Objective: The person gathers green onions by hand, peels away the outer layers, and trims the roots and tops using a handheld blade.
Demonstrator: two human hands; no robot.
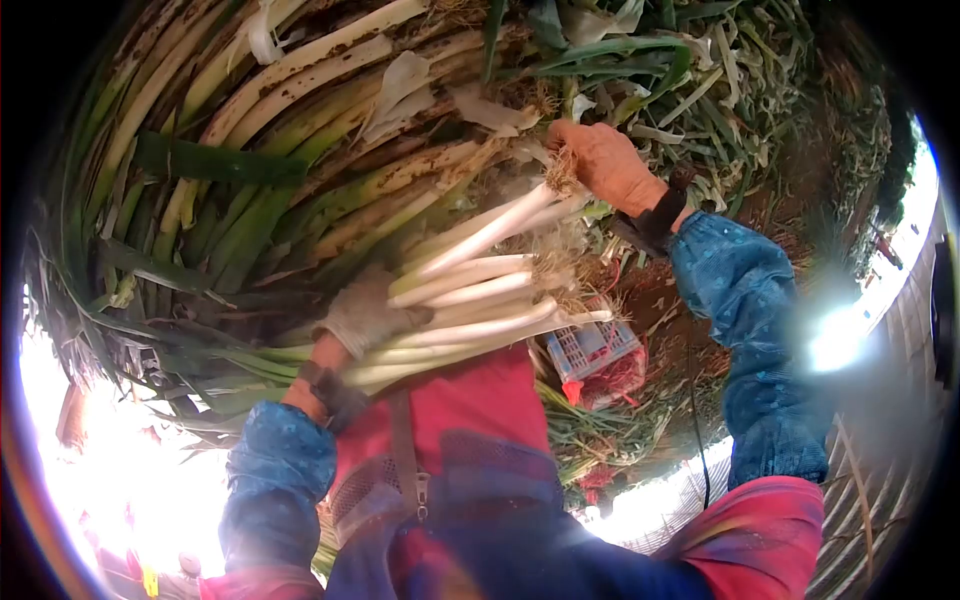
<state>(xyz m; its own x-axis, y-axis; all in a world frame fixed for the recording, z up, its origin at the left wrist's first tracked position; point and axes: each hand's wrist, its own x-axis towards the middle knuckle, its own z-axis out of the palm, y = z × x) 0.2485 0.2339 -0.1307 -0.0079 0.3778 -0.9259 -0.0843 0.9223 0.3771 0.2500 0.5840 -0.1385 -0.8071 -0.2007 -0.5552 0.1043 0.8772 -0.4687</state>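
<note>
Leeks (480, 291), a small bundle with white shanks, lie just ahead of the left grip (370, 315), root ends pointing right. The left grip is clenched around the shanks. The right grip (605, 165) is curled against the roots (563, 172) of the uppermost leek; whether it pinches them cannot be told. A leek heap (240, 210) lies beyond the left grip, leaf trimmings (740, 60) beyond the right grip, and a blue slotted basket (597, 352) below it. Assessment: root ends sit unevenly and merit levelling. The left grip should bear firmly without bruising; the right grip should work lightly along the shank line, avoiding sideways bending.
</note>
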